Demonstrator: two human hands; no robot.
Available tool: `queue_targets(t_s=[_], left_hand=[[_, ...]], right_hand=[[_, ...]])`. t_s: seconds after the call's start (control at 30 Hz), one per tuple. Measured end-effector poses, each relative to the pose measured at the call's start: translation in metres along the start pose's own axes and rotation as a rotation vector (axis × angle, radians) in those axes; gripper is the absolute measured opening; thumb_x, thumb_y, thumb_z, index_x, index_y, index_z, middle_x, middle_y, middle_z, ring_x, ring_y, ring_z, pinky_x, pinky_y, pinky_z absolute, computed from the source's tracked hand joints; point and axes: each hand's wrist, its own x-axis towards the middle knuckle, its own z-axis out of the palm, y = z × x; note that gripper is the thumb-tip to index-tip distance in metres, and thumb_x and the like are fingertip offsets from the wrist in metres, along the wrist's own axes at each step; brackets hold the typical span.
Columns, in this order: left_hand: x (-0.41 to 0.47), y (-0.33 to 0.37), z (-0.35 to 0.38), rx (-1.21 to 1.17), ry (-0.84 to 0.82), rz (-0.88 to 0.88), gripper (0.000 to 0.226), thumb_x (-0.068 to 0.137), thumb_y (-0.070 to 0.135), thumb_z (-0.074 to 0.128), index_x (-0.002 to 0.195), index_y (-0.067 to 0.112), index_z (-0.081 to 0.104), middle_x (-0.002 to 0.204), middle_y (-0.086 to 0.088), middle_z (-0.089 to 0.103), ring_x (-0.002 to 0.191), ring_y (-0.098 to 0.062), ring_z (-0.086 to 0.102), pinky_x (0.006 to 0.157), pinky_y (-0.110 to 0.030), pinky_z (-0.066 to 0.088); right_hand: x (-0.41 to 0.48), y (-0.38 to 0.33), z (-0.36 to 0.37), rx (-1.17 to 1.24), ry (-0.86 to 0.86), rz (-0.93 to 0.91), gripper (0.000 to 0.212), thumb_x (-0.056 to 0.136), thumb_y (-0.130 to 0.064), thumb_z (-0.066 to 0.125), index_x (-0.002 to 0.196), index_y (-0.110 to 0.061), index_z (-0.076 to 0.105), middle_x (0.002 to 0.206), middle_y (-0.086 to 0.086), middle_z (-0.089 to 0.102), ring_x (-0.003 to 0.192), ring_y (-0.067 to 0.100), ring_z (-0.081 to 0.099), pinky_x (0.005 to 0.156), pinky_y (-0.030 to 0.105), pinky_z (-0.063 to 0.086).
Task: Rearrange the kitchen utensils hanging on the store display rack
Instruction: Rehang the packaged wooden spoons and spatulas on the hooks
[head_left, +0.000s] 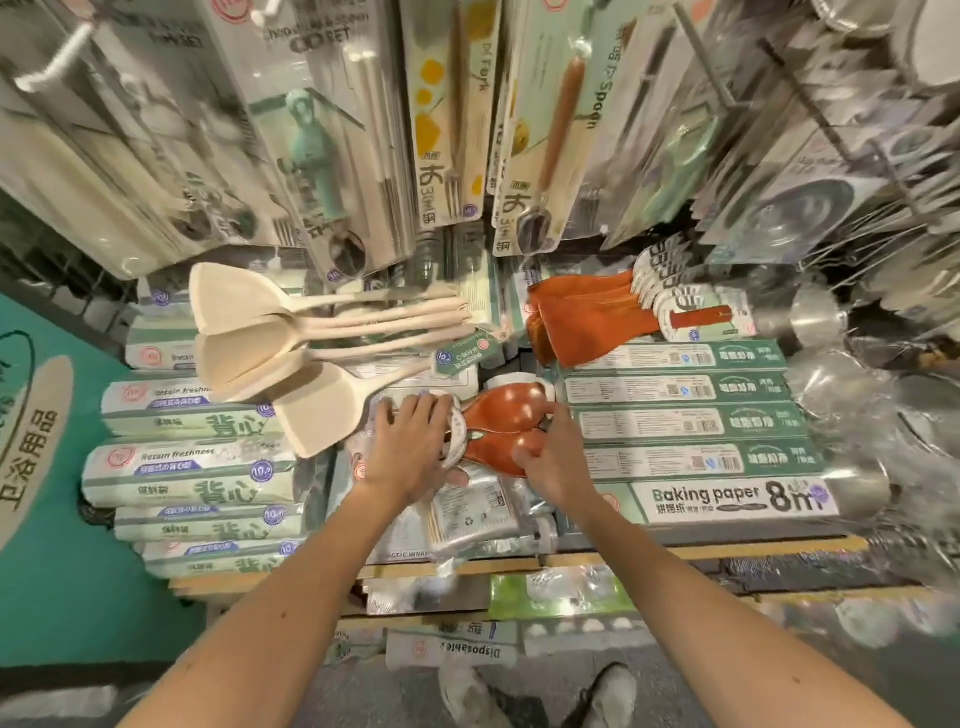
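Observation:
Several red-brown wooden spoons (501, 415) with white paper tags hang in a bunch at the middle of the rack. My left hand (410, 447) is wrapped over their tagged handles from the left, thumb underneath. My right hand (550, 457) pinches the bowl of the nearest spoon from the right. Above left hang several pale wooden spatulas (249, 338) with long handles. To the upper right hang orange-red spatulas (587, 322) with white tags.
Carded forks, spoons and chopstick sets (452, 119) hang overhead. Green baking paper boxes (691, 431) are stacked at right, bag rolls (192, 467) at left, foil packs below my hands. Steel ladles and bowls (841, 395) hang far right. My shoes show at the bottom.

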Motion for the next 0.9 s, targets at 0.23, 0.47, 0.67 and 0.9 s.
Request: queue_targets(t_s=[0.23,0.47,0.67,0.9], left_hand=[[0.0,-0.004,0.013,-0.083,0.094,0.081,0.08,0.079,0.063,0.053,0.141,0.012,0.043,0.124,-0.012,0.056,0.111,-0.032,0.052,0.093,-0.052,0.042],[-0.005,-0.012,0.019,-0.083,0.232,0.2,0.068,0.071,0.051,0.07,0.123,0.011,0.051,0.104,-0.013,0.06,0.092,-0.032,0.056,0.084,-0.051,0.049],[-0.015,-0.019,0.017,-0.048,0.378,0.273,0.066,0.07,0.048,0.074,0.119,0.01,0.052,0.097,-0.014,0.06,0.085,-0.031,0.057,0.081,-0.049,0.051],[-0.019,-0.016,0.009,-0.078,0.423,0.294,0.054,0.084,0.05,0.051,0.121,0.012,0.046,0.101,-0.014,0.061,0.088,-0.03,0.059,0.078,-0.045,0.052]], right_hand=[[-0.002,-0.001,-0.004,0.31,0.093,0.111,0.063,0.083,-0.001,0.072,0.135,-0.012,0.039,0.117,0.007,0.061,0.104,0.018,0.062,0.101,0.042,0.05],[-0.002,-0.007,-0.005,0.665,0.007,0.287,0.058,0.076,-0.027,0.084,0.12,-0.018,0.047,0.11,0.0,0.06,0.104,0.022,0.062,0.099,0.043,0.051],[0.0,-0.019,-0.009,0.768,-0.073,0.414,0.064,0.079,-0.025,0.082,0.131,-0.009,0.049,0.123,0.014,0.059,0.099,0.031,0.065,0.07,0.038,0.06],[-0.008,-0.031,-0.022,0.685,-0.213,0.447,0.07,0.079,-0.029,0.082,0.137,-0.012,0.047,0.12,0.014,0.066,0.1,0.031,0.068,0.066,0.036,0.06]])
